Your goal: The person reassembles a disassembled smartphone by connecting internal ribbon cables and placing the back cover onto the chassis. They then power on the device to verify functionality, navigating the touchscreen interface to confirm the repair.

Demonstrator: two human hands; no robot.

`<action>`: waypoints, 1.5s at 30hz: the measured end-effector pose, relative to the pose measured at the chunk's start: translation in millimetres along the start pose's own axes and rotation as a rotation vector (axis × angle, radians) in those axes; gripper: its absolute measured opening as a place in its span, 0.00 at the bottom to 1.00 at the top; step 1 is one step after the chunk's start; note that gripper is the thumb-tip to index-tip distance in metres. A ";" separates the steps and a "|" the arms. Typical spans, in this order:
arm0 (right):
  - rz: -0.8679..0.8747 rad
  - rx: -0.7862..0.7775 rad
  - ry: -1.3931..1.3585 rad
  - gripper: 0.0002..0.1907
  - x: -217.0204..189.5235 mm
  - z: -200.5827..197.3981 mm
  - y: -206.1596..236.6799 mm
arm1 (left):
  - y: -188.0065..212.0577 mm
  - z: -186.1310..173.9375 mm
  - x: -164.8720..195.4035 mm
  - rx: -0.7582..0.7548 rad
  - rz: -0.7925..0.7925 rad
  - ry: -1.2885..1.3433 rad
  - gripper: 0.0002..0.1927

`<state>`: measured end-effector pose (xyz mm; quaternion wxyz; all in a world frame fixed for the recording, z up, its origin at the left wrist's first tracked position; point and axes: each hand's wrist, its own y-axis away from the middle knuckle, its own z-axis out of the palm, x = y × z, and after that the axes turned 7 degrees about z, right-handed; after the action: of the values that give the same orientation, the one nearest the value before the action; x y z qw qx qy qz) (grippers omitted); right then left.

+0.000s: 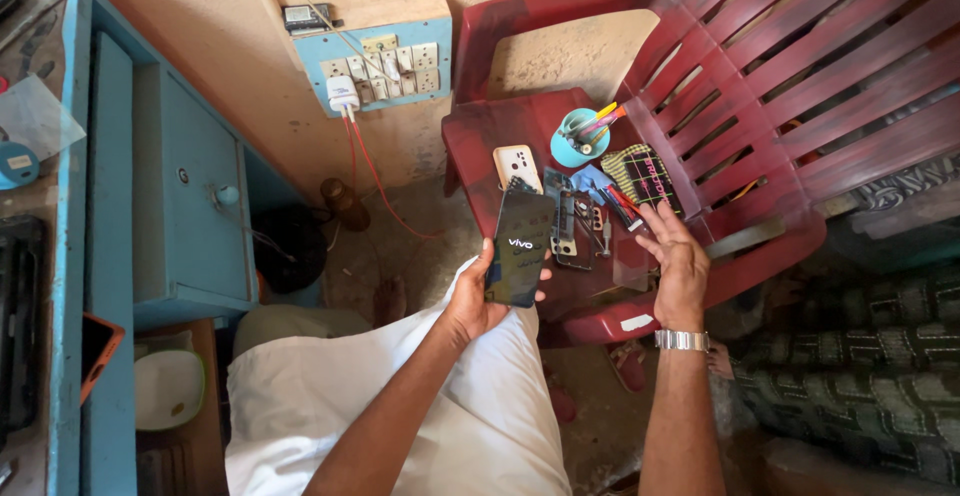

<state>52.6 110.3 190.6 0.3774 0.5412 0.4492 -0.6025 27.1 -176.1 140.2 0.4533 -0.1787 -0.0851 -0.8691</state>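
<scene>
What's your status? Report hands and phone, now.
Left hand grips dark phone, screen up. Right hand open, empty, over red chair. Nothing between them.

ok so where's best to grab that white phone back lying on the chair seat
Pinch the white phone back by its two long edges, coming from above. It lies flat on the chair seat, its upper half bare, its lower end tucked behind the dark phone in the left hand.

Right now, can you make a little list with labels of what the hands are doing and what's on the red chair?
left hand: holds a dark phone, screen lit, upright over the chair seat
right hand: open, empty, above small parts on the seat
chair: red plastic, slatted back
on the seat: white phone back, blue cup of tools, patterned pouch
wrist: metal watch on the right arm
wall: blue socket board with a white charger
</scene>
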 end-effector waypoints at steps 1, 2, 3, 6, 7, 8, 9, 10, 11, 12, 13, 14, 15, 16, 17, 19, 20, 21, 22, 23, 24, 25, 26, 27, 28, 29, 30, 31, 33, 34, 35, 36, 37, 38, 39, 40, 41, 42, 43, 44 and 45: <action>0.011 0.002 0.014 0.29 -0.4 0.4 0.3 | 0.0 -0.1 -0.2 0.004 0.000 -0.003 0.37; 0.021 0.003 0.029 0.30 -1.2 0.4 0.7 | 0.0 -0.2 -0.5 0.000 -0.002 0.005 0.37; 0.032 0.005 0.043 0.30 -2.3 0.1 1.1 | 0.0 -0.3 -0.9 -0.003 -0.004 0.012 0.37; 0.096 -0.096 -0.115 0.34 -7.6 -3.8 2.8 | 0.9 -0.8 -1.4 -0.006 -0.001 0.014 0.37; 0.111 -0.108 -0.170 0.35 -9.3 -5.7 3.6 | 1.2 -1.0 -1.3 -0.006 0.001 0.010 0.37; 0.126 -0.120 -0.224 0.36 -10.6 -8.0 4.9 | 1.8 -1.2 -1.4 -0.005 0.000 0.007 0.37; 0.140 -0.132 -0.279 0.37 -11.3 -9.7 5.1 | 1.8 -1.3 -1.0 -0.005 0.001 0.005 0.37; 0.143 -0.140 -0.300 0.38 -11.2 -11.0 4.8 | 1.5 -1.3 -0.9 -0.004 0.000 0.002 0.36; 0.148 -0.147 -0.323 0.38 -10.4 -12.1 4.4 | 1.3 -1.3 -0.7 0.000 -0.002 0.005 0.36; 0.151 -0.156 -0.345 0.38 -9.2 -12.9 3.7 | 1.1 -1.3 -0.5 0.004 -0.004 0.007 0.36; 0.151 -0.148 -0.332 0.38 -7.4 -13.7 2.9 | 1.0 -1.3 -0.4 0.009 -0.005 0.009 0.37; 0.150 -0.141 -0.320 0.38 -5.7 -14.5 1.8 | 0.7 -1.2 -0.4 0.008 -0.004 0.008 0.37; 0.151 -0.133 -0.308 0.38 -3.5 -14.9 1.1 | 0.7 -1.2 -0.5 0.008 -0.003 0.007 0.36; 0.160 -0.111 -0.296 0.37 -1.8 -15.3 0.0 | 0.4 -1.1 -0.4 0.007 -0.001 0.006 0.36; 0.169 -0.088 -0.285 0.37 -0.1 -15.6 -0.7 | 0.5 -1.2 -0.4 0.007 -0.002 0.005 0.37; 0.162 -0.060 -0.276 0.36 2.3 -15.6 -1.1 | 0.4 -1.2 -0.4 0.007 -0.001 0.003 0.37; 0.145 -0.056 -0.279 0.35 3.1 -15.1 -1.2 | 0.5 -1.2 -0.4 0.004 -0.001 0.007 0.37; 0.128 -0.051 -0.281 0.34 3.4 -14.7 -1.0 | 0.7 -1.2 -0.4 0.002 -0.001 0.010 0.37; 0.111 -0.056 -0.240 0.33 3.3 -14.4 -0.6 | 0.8 -1.1 -0.3 0.000 -0.001 0.013 0.37; 0.095 -0.060 -0.198 0.32 3.2 -13.7 -0.1 | 0.8 -1.0 -0.2 0.001 -0.002 0.016 0.37; 0.078 -0.065 -0.156 0.32 2.7 -13.4 0.5 | 1.0 -0.8 -0.2 0.003 -0.002 0.018 0.37; 0.071 -0.070 -0.176 0.31 2.1 -13.0 0.9 | 1.1 -0.6 -0.1 0.005 -0.002 0.020 0.37; 0.064 -0.076 -0.196 0.30 1.6 -12.6 1.4 | 1.4 -0.4 0.0 0.003 -0.002 0.022 0.37; 0.056 -0.081 -0.216 0.29 1.1 -12.3 1.8 | 1.7 -0.2 0.1 0.001 -0.003 0.024 0.37; 0.085 -0.057 -0.180 0.28 1.2 -11.3 1.6 | 2.0 -0.1 0.0 -0.001 -0.004 0.026 0.37; 0.112 -0.034 -0.144 0.27 1.1 -10.2 0.7 | 1.4 0.3 0.4 0.002 -0.004 0.020 0.37; 0.140 -0.010 -0.108 0.26 1.4 -9.4 0.9 | 1.5 0.3 0.1 0.006 -0.006 0.015 0.37; 0.137 -0.007 -0.105 0.25 1.5 -8.5 0.7 | 1.3 0.5 -0.1 0.010 -0.007 0.009 0.37; 0.129 0.000 -0.100 0.24 1.8 -6.9 1.3 | 0.8 0.4 -0.1 0.004 -0.003 0.005 0.37; 0.120 0.009 -0.116 0.23 1.7 -6.6 1.2 | 0.5 0.2 -0.2 0.001 -0.001 0.002 0.37; 0.113 0.016 -0.133 0.22 1.5 -6.2 1.6 | 0.6 0.1 -0.3 0.000 -0.002 0.006 0.37; 0.106 0.024 -0.150 0.22 1.7 -5.7 1.8 | 0.4 -0.1 -0.4 -0.001 -0.004 0.010 0.37; 0.100 0.044 -0.136 0.21 1.8 -5.3 2.1 | 0.5 -0.4 -0.6 -0.003 -0.007 0.014 0.37; 0.095 0.065 -0.122 0.21 1.9 -5.0 2.1 | 0.8 -0.7 -0.6 -0.006 -0.005 0.011 0.37; 0.089 0.085 -0.107 0.21 2.3 -4.8 2.2 | 1.1 -1.1 -0.7 -0.009 -0.002 0.009 0.37; 0.088 0.087 -0.126 0.20 2.6 -4.6 1.6 | 0.8 -1.4 -0.5 -0.014 0.002 0.006 0.37; 0.086 0.088 -0.144 0.20 3.1 -4.5 1.0 | 0.5 -1.6 -0.7 -0.015 0.002 0.007 0.37; 0.085 0.089 -0.162 0.19 3.6 -4.6 0.5 | 0.2 -1.6 -0.9 -0.015 0.001 0.008 0.37; 0.085 0.094 -0.190 0.18 4.1 -4.8 0.0 | -0.1 -1.7 -1.1 -0.016 0.001 0.010 0.37; 0.086 0.099 -0.219 0.16 4.6 -4.9 -0.4 | -0.3 -1.7 -1.2 -0.014 0.001 0.009 0.37; 0.087 0.104 -0.248 0.15 4.9 -5.1 -0.6 | -0.4 -1.7 -1.3 -0.012 0.001 0.009 0.37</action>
<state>53.0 115.6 185.7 0.4271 0.5002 0.3437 -0.6703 27.0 -175.4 138.2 0.4532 -0.1776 -0.0775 -0.8701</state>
